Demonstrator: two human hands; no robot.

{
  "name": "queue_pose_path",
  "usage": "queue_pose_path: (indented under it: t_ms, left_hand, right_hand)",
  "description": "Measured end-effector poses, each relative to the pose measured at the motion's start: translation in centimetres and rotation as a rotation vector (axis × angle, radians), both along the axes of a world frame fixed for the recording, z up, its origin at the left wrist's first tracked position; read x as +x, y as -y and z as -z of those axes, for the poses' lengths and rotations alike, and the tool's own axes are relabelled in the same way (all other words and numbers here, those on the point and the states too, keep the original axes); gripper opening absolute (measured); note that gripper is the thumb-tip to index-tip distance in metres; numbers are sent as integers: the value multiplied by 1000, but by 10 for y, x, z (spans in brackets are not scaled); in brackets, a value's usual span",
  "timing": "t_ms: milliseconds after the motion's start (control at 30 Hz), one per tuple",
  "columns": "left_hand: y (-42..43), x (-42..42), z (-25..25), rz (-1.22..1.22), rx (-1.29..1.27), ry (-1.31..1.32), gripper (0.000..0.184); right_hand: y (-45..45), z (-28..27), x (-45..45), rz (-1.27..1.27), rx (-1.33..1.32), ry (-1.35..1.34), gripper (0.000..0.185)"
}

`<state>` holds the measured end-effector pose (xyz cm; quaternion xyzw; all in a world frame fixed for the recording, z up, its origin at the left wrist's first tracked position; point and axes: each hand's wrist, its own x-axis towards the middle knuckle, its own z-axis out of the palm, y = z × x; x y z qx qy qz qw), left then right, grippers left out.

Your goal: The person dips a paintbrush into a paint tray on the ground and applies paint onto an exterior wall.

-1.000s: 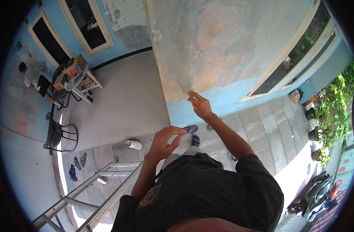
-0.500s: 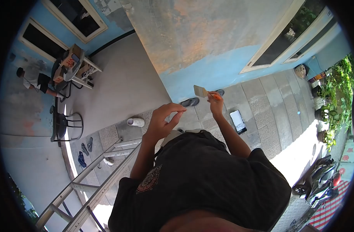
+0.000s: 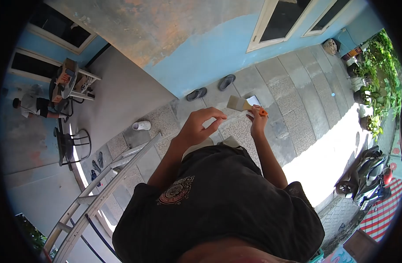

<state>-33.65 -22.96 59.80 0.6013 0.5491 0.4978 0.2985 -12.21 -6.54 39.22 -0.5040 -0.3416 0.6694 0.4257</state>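
Note:
My right hand (image 3: 258,122) is closed round the orange handle of a flat paintbrush (image 3: 240,104), whose pale bristles point left. Just past the brush, a white tray-like object (image 3: 253,101) lies on the paving, partly covered by brush and hand. In front of my chest, my left hand (image 3: 201,126) holds nothing, its thumb and fingers curved and apart. Beyond both hands rises the wall (image 3: 201,52), light blue low down and patchy grey and orange higher up.
An aluminium ladder (image 3: 91,197) leans at the lower left. Dark sandals (image 3: 196,94) and a white shoe (image 3: 141,126) are on the floor. A person (image 3: 30,106) is at the far left by a table with boxes (image 3: 67,72). Potted plants (image 3: 365,96) and a motorcycle (image 3: 363,179) stand right.
The brush has come away from the wall and is now held over the paving, nearer my body. The view has turned right, and the white tray-like object is now partly behind the brush.

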Motion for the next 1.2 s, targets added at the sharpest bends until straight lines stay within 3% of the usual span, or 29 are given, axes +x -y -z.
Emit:
queue_pose_path:
  t_ms: [333,667,800,933,1200]
  left_hand:
    - [-66,91,11,312,-35,-22,17]
    - [-181,106,68,667,-140,-30,18]
    - [-241,99,143,753,-262,-35,19]
    - [-288,91,238,746,-380,-91,21]
    - [-286,125,440,606,-577,-8,20]
  right_hand:
    - [1,18,175,417,-87,-36,23]
    - [12,51,191,789,-127,-5,29]
    - [11,78,176,841,-226,107,32]
    - [-11,139,159,876,-291,162,32]
    - [-81,359,153,848,-335,336,23]
